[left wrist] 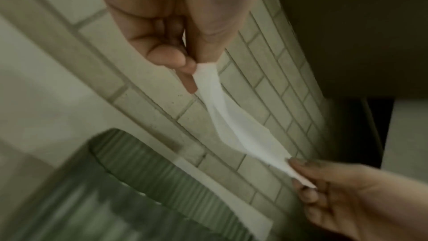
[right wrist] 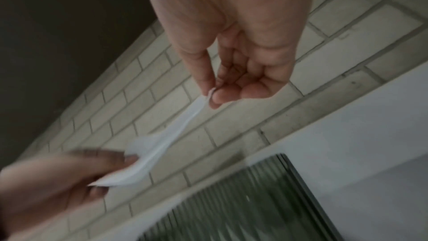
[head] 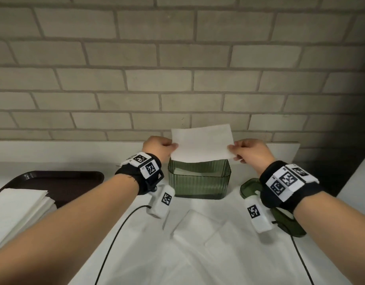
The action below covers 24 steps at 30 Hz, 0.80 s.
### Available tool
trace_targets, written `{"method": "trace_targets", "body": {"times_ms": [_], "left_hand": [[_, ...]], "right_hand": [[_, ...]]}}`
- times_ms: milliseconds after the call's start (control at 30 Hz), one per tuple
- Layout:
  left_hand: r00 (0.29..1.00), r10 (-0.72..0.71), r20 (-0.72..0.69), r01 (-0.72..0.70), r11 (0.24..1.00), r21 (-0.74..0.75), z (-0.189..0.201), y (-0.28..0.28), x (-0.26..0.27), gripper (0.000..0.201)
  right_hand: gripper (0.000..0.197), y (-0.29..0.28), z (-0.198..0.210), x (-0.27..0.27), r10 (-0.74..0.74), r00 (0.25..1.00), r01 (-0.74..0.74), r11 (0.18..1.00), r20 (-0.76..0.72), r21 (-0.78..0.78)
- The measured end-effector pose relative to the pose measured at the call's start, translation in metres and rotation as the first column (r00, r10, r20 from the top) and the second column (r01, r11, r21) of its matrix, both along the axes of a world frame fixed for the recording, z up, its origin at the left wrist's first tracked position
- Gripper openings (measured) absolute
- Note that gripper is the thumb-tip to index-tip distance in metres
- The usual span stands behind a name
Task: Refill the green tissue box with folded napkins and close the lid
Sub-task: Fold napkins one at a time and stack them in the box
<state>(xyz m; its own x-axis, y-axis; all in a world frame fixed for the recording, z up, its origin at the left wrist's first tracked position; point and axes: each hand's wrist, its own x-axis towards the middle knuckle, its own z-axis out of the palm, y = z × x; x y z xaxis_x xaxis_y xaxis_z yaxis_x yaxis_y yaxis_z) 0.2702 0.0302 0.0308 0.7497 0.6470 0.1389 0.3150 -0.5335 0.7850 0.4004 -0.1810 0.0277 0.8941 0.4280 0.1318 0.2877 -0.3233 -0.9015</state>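
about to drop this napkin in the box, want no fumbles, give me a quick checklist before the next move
1. Left hand pinches the napkin: ok.
2. Right hand pinches the other end: ok.
3. Napkin over the green tissue box: ok.
4. Box open, lid off and lying to its right: ok.
5. Napkin folded to fit: cannot tell.
6. Stack of napkins ready on the tray: ok.

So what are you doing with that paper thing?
A person is refilling a green tissue box. The left hand and right hand each pinch one end of a white napkin, holding it spread just above the open box. The box's green lid lies off to the right on the table, partly hidden by the right wrist. More napkins wait in a stack on the dark tray at the left.
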Motion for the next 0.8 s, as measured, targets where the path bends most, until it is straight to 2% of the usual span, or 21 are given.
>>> {"method": "trace_targets", "body": {"times_ms": [100,200,300,400,467,700,800], "left_hand": [[0.993,0.0,-0.117,0.016,0.99,0.139,-0.001,0.007,0.007,0.031],[0.991,0.011,-0.136,0.008,0.99,0.141,-0.007,0.011,0.012,0.041],[0.98,-0.015,-0.201,0.046,0.988,0.15,-0.016,0.015,0.02,0.036],[0.942,-0.032,-0.334,0.12,0.962,0.246,-0.019,0.014,0.031,0.028],[0.913,-0.016,-0.407,0.16,0.933,0.323,-0.019,0.011,0.037,0.033],[0.807,0.025,-0.59,0.29,0.854,0.432,-0.023,0.009,0.058,0.038],[0.787,0.037,-0.616,0.307,0.842,0.443,-0.027,0.01,0.06,0.043]], "right_hand": [[0.028,0.011,-0.017,0.004,-0.045,0.996,0.056,0.986,0.071,-0.157],[0.033,0.022,-0.026,0.002,-0.032,0.986,0.082,0.951,0.167,-0.298],[0.037,0.03,-0.034,-0.001,0.004,0.956,0.125,0.898,0.292,-0.422],[0.034,0.036,-0.039,-0.001,0.084,0.921,0.156,0.814,0.38,-0.559],[0.03,0.038,-0.039,0.0,0.133,0.9,0.186,0.742,0.414,-0.644],[0.026,0.043,-0.05,0.01,0.205,0.887,0.231,0.577,0.413,-0.783],[0.017,0.039,-0.049,0.01,0.209,0.876,0.247,0.581,0.435,-0.776]]}}
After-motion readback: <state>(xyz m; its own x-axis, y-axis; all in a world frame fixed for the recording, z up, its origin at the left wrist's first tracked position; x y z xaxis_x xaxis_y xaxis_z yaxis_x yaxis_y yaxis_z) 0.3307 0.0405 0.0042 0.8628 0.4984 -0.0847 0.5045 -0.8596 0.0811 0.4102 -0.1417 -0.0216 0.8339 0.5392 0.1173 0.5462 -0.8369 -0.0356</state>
